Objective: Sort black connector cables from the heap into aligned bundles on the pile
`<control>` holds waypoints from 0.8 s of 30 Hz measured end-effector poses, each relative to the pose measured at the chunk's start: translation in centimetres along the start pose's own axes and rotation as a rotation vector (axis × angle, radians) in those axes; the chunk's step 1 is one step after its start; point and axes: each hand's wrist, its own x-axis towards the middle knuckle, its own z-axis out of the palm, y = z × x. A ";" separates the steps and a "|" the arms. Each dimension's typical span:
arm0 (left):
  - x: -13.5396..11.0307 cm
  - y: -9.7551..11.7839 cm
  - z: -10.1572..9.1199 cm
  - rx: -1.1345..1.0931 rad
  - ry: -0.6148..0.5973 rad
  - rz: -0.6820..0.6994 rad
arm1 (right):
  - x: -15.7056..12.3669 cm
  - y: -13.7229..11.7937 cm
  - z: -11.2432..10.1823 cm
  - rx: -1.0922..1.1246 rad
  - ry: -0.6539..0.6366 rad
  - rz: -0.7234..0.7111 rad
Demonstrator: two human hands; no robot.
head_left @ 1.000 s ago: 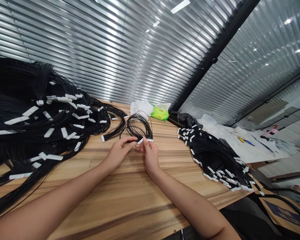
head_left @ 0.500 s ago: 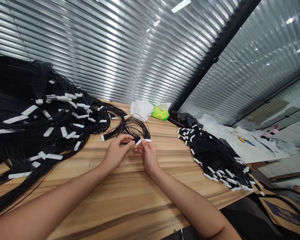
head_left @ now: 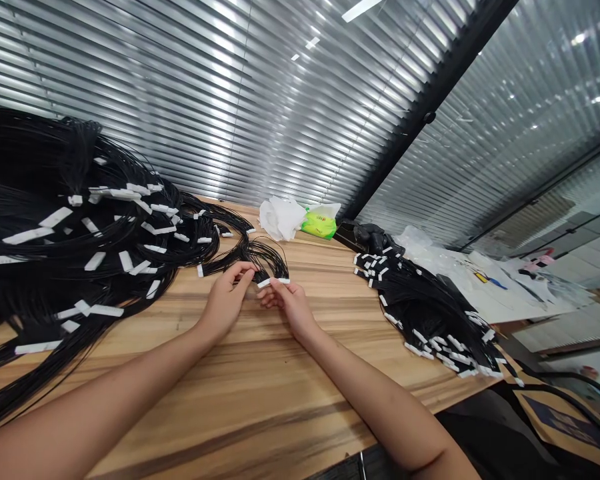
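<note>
we pinch a small black wire bundle [head_left: 263, 259] at mid-table, our left hand [head_left: 225, 300] narrow on its wires, our right hand [head_left: 287, 303] narrow on its white connector [head_left: 264, 283]. most wire lies in the big wire heap [head_left: 80, 247] at upper left, less in the smaller wire pile [head_left: 425, 313] at right; wooden tabletop [head_left: 260, 373] spreads between them.

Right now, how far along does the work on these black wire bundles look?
Judging by how things lie, the pile of black wires on the right, with white connectors gathered along its edge, looks done. In hand is a small wire bundle, pinched by the left hand and right hand. Apparently left is the far larger, looser heap of wires on the left.
</note>
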 end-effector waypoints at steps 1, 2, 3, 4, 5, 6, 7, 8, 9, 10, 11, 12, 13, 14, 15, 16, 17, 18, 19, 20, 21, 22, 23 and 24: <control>0.0 0.0 0.0 0.017 0.005 0.002 | 0.0 0.0 0.0 -0.013 -0.025 0.010; 0.1 0.0 -0.1 0.035 0.007 0.004 | 0.0 -0.1 -0.1 -0.020 -0.041 0.016; 0.1 0.0 -0.2 0.054 0.002 0.010 | 0.0 -0.1 -0.1 -0.021 -0.052 0.017; 0.2 0.0 -0.2 0.074 -0.007 0.021 | 0.0 -0.1 -0.2 -0.016 -0.060 0.013; 0.3 0.0 -0.3 0.092 -0.022 0.035 | 0.0 -0.1 -0.2 -0.009 -0.069 0.008; 0.3 0.0 -0.4 0.106 -0.038 0.050 | 0.0 -0.1 -0.3 -0.002 -0.079 0.002; 0.4 0.0 -0.5 0.114 -0.056 0.063 | 0.1 0.0 -0.4 0.003 -0.090 -0.002; 0.5 -0.1 -0.6 0.112 -0.073 0.072 | 0.1 0.0 -0.4 0.004 -0.102 -0.005; 0.6 -0.1 -0.7 0.104 -0.091 0.078 | 0.1 0.0 -0.5 0.003 -0.112 -0.005; 0.7 -0.1 -0.7 0.092 -0.105 0.081 | 0.1 0.0 -0.5 0.000 -0.118 -0.005; 0.8 -0.1 -0.7 0.079 -0.116 0.082 | 0.1 0.0 -0.6 -0.006 -0.121 -0.008; 0.8 0.0 -0.7 0.067 -0.124 0.086 | 0.1 -0.1 -0.6 -0.012 -0.120 -0.015; 0.8 0.0 -0.7 0.058 -0.128 0.090 | 0.1 -0.1 -0.6 -0.021 -0.117 -0.027; 0.7 0.1 -0.7 0.056 -0.128 0.094 | 0.1 -0.1 -0.6 -0.032 -0.109 -0.046; 0.7 0.2 -0.7 0.061 -0.121 0.095 | 0.0 -0.1 -0.5 -0.045 -0.097 -0.068; 0.6 0.4 -0.7 0.077 -0.107 0.093 | 0.0 -0.1 -0.4 -0.060 -0.082 -0.092; 0.6 0.5 -0.7 0.101 -0.088 0.087 | -0.1 -0.2 -0.4 -0.074 -0.064 -0.113; 0.5 0.7 -0.7 0.132 -0.066 0.079 | -0.2 -0.2 -0.3 -0.085 -0.045 -0.131; 0.4 0.8 -0.7 0.162 -0.044 0.072 | -0.3 -0.2 -0.3 -0.094 -0.028 -0.146; 0.4 0.9 -0.7 0.187 -0.028 0.068 | -0.4 -0.2 -0.2 -0.101 -0.014 -0.158; 0.4 1.0 -0.8 0.203 -0.019 0.069 | -0.5 -0.3 -0.2 -0.106 -0.004 -0.167; 0.3 1.0 -0.8 0.208 -0.015 0.072 | -0.5 -0.3 -0.2 -0.110 0.002 -0.174; 0.3 1.0 -0.8 0.204 -0.013 0.076 | -0.6 -0.3 -0.2 -0.113 0.004 -0.178; 0.3 1.1 -0.8 0.194 -0.012 0.082 | -0.6 -0.3 -0.2 -0.114 0.002 -0.178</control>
